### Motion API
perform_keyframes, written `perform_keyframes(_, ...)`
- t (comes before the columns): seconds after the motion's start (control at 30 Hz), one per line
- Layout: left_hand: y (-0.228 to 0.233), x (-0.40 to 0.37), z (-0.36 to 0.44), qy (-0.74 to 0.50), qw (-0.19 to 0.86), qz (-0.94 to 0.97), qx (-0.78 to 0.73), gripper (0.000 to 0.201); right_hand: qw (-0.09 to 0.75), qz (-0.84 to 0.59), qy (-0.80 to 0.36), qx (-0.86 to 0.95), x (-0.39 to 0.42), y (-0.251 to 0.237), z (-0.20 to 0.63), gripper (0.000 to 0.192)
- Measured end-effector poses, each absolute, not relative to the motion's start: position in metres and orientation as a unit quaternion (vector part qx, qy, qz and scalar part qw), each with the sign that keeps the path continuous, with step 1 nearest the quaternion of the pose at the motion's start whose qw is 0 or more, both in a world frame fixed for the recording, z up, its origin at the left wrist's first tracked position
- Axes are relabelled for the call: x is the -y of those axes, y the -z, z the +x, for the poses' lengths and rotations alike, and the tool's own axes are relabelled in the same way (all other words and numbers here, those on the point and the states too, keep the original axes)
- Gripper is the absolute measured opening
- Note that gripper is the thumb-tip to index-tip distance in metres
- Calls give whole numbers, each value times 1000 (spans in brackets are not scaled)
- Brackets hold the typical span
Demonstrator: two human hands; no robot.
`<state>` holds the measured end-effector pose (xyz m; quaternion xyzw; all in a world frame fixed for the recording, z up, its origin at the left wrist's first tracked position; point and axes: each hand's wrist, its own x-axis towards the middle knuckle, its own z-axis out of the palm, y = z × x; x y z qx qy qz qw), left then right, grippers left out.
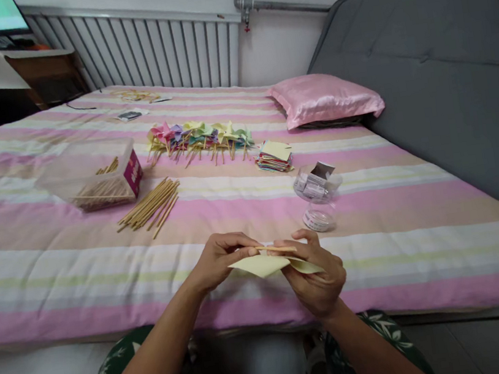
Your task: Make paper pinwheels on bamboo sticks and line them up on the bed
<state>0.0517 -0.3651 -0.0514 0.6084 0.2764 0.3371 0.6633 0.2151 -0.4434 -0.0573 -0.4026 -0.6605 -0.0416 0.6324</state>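
Paper: a pale yellow sheet (265, 265), folded with a flap to the right, sits low in the centre of the frame, held between both hands above the near edge of the bed.
Stick: a thin wooden stick (277, 249) lies across the top of the paper, touching both hands' fingertips.
Left hand (218, 262): comes in from the lower left, forearm angled up, fingers curled, thumb and fingertips pinching the stick's left end and the paper's edge.
Right hand (316, 280): enters from the lower right, wrist bent, back of hand toward the camera, fingers closed on the paper's right flap, thumb up by the stick.
Bedspread (57, 270): pink, beige and white stripes fill the middle of the frame.
Jar (318, 193): clear, just above the right hand.
Loose sticks (150, 207): left of centre, beside a clear box (94, 175).
Pinwheels (198, 135): a coloured row in the upper centre, a paper stack (275, 155) to their right.
Pillow (323, 99): pink, upper right.
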Motion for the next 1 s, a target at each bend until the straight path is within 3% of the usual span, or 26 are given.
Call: perform_keyframes(1.0, 50, 365, 49, -369, 613, 644, -273, 11, 639, -402, 44, 654, 444, 57, 215, 30)
